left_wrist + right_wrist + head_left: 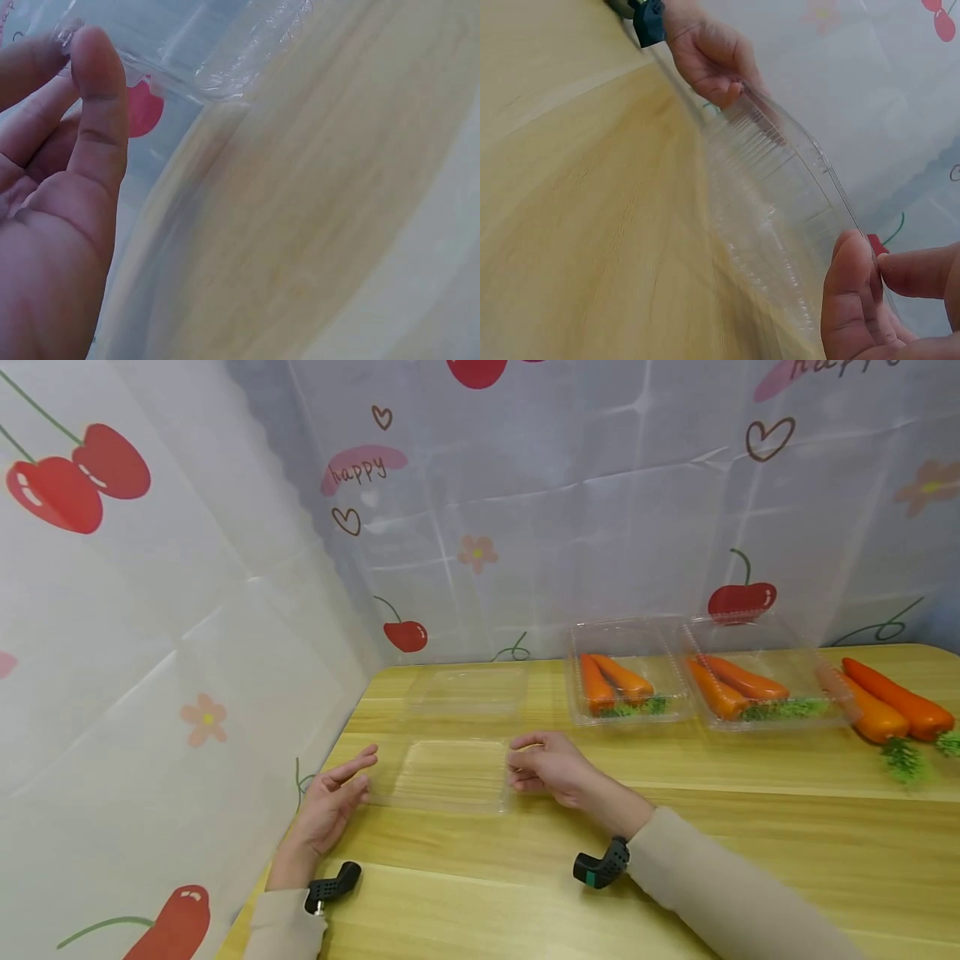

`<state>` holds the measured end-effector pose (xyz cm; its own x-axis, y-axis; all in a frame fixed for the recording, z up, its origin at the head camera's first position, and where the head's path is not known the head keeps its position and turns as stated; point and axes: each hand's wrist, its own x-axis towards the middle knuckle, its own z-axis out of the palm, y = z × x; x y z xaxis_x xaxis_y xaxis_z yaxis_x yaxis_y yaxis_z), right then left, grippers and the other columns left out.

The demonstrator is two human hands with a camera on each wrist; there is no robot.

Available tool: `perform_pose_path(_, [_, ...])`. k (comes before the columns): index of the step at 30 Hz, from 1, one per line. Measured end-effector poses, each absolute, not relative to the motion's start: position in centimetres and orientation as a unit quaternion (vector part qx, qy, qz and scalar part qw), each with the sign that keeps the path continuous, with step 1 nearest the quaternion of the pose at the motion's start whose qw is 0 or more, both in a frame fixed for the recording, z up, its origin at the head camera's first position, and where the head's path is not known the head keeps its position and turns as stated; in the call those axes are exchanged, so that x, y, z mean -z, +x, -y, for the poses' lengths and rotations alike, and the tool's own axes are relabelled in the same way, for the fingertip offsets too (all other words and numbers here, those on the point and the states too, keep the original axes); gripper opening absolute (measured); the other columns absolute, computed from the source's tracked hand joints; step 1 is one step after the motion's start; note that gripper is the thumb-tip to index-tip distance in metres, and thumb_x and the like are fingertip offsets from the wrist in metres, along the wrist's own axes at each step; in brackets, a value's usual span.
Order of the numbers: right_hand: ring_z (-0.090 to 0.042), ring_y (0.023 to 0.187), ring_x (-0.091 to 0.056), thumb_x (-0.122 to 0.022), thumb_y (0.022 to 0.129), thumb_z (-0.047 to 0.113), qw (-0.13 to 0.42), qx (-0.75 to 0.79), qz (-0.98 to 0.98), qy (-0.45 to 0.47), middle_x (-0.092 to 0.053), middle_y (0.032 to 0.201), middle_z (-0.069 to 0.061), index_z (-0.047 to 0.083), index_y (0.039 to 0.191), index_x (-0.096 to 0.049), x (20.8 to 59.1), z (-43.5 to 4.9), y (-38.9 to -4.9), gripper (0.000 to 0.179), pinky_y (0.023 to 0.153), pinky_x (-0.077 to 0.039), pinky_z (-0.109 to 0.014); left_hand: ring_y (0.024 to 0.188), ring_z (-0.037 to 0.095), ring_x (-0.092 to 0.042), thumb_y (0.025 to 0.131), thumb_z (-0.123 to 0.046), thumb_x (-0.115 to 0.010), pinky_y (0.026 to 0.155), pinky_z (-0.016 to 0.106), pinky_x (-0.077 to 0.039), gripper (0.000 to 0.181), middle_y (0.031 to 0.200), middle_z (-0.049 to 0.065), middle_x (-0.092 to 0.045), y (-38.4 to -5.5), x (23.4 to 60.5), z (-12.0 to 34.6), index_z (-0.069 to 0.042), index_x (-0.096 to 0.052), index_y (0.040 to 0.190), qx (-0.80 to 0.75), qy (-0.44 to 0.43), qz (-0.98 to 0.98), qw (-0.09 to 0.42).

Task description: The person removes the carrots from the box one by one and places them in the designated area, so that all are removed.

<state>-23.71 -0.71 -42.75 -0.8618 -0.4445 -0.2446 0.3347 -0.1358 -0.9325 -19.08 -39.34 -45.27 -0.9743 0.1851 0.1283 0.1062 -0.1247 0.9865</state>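
A clear plastic clamshell box [453, 774] is on the left part of the table, its lid [468, 687] folded back toward the curtain. My left hand [328, 810] pinches the box's left rim between thumb and index finger, as the left wrist view shows up close. On the opposite side my right hand [553, 768] pinches the rim the same way. In the right wrist view the box [769, 184] spans between the two hands. Nothing is visible inside it. Whether its base touches the table is hard to tell.
Two clear boxes, one holding carrots [597, 683] and the other more carrots [720, 687], stand at the back right. Beyond them lie two loose carrots [911, 702] with green tops. A cherry-patterned curtain [525, 527] borders the wooden table [465, 893] behind and left.
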Motion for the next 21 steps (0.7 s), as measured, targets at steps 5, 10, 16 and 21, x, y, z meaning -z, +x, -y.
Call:
perform_pose_path(5, [-0.014,0.067,-0.068,-0.060,0.101,0.001,0.262,0.756,-0.599,-0.031,-0.067,0.090,-0.010,-0.011,0.139,-0.045,42.8,2.2,-24.1,0.043,0.063,-0.060,-0.024,0.082,0.003,-0.059,0.105,0.003,-0.053,0.071,0.015,-0.055,0.040,0.149,-0.008,-0.059,-19.1,45.2,40.0,0.016,-0.050,0.142,-0.749,0.069,-0.659,0.009])
perform_pose_path(10, [-0.014,0.067,-0.068,-0.061,0.101,0.000,0.262,0.761,-0.593,-0.029,-0.067,0.092,-0.010,-0.010,0.138,-0.047,42.9,3.9,-24.4,0.041,0.064,-0.060,-0.024,0.078,0.002,-0.058,0.104,-0.001,-0.056,0.067,0.014,-0.053,0.040,0.142,-0.012,-0.064,-19.1,44.9,40.5,0.013,-0.052,0.142,-0.752,0.016,-0.658,-0.016])
perform_pose_path(16, [-0.015,0.069,-0.068,-0.061,0.100,-0.001,0.260,0.767,-0.586,-0.030,-0.068,0.097,-0.014,-0.009,0.138,-0.047,42.9,5.8,-24.8,0.041,0.065,-0.060,-0.025,0.074,0.002,-0.057,0.104,-0.002,-0.058,0.064,0.014,-0.051,0.034,0.137,-0.010,-0.068,-19.2,44.4,40.9,0.006,-0.062,0.136,-0.778,-0.045,-0.625,-0.045])
perform_pose_path(21, [-0.016,0.070,-0.069,-0.061,0.100,-0.001,0.257,0.766,-0.589,-0.026,-0.069,0.104,-0.020,-0.008,0.140,-0.049,42.8,7.1,-25.1,0.043,0.065,-0.060,-0.025,0.072,0.003,-0.056,0.103,-0.001,-0.059,0.063,0.016,-0.051,0.027,0.131,-0.008,-0.072,-19.1,44.1,41.4,-0.003,-0.073,0.126,-0.796,-0.073,-0.598,-0.058])
